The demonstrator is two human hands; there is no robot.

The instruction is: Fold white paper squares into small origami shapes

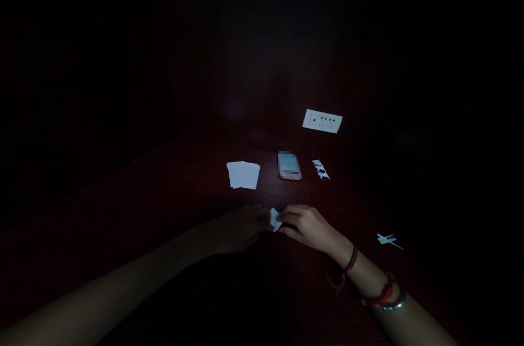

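Note:
A small folded piece of white paper (274, 220) is held between my two hands, near the middle of the dark table. My left hand (245, 226) pinches its left edge, and its fingers lie partly in shadow. On the right side, the fingers of my right hand (305, 224) are closed on the same paper. Beyond my hands lies a stack of white paper sheets (243, 176). To the right of that stack is a pale blue rectangular thing (289, 166), blurred out. Further right sit several small folded white paper pieces (321, 169).
Thin white paper strips (388, 239) lie crossed on the dark reddish table (196, 188), right of my right forearm. A white wall socket plate (322, 121) is set at the back. The surroundings are very dark, so the table's edges barely show.

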